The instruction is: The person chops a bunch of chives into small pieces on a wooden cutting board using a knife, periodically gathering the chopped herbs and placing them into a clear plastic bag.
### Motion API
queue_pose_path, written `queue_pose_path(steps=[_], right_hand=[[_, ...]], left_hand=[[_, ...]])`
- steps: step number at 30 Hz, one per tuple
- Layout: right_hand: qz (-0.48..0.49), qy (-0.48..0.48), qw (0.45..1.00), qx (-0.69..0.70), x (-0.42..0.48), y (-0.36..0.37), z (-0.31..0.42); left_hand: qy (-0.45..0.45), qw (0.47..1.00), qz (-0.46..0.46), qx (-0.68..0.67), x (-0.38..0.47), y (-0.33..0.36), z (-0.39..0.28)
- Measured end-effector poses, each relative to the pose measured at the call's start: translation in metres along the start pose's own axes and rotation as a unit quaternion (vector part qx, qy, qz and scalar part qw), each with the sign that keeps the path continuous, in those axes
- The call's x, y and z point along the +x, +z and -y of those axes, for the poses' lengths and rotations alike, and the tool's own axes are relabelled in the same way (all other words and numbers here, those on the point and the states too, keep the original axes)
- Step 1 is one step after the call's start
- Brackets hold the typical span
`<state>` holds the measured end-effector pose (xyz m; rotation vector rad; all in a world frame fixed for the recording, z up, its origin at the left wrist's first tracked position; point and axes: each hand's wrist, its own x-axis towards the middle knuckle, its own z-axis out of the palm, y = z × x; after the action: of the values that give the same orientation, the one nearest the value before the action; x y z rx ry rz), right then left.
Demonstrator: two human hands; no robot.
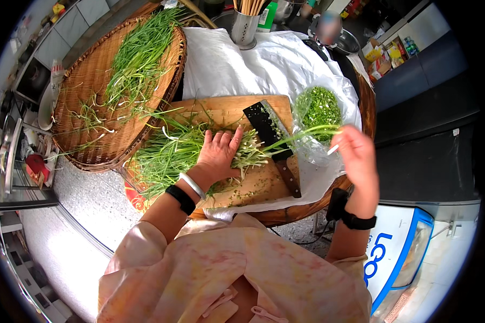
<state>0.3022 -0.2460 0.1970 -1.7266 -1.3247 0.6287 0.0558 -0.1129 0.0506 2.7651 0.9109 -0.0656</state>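
My left hand lies flat, fingers spread, on a pile of green stalks with white bulb ends, like wild chives, on a wooden cutting board. To the right, my right hand is raised beyond the board's edge, its fingers closed on a few long chive stalks that stretch back to the pile. Between the hands a cleaver rests on the board, chopped bits stuck to its blade, its wooden handle towards me. A clear plastic bag of chopped greens sits just behind my right hand.
At the left, a round woven bamboo tray holds more chives and overlaps the board's left side. White cloth or plastic sheeting covers the round wooden table. A metal holder with chopsticks stands at the back, near a metal bowl.
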Motion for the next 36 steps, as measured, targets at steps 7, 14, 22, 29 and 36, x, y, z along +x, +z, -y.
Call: queue_pose_path(steps=[7,14,22,29,36], right_hand=[[-0.007,-0.177,0.949,0.26,0.029,0.06,0.127],[0.192,-0.211,0.956,-0.066,0.065,0.149,0.041],[0.186,-0.148,0.917,-0.321,0.057,0.172,-0.04],[0.002,-0.073,0.967,-0.245,0.028,0.115,-0.056],[-0.023,0.072,0.958,-0.277,-0.051,0.096,-0.105]], left_hand=[[0.023,0.995,-0.08,-0.047,-0.022,-0.023,0.006],[0.031,0.977,-0.184,-0.106,-0.098,-0.035,0.02],[0.193,0.937,-0.192,-0.218,-0.087,-0.049,-0.008],[0.007,1.0,0.01,-0.02,0.005,-0.027,-0.001],[-0.072,0.994,0.067,0.046,0.017,-0.002,-0.02]])
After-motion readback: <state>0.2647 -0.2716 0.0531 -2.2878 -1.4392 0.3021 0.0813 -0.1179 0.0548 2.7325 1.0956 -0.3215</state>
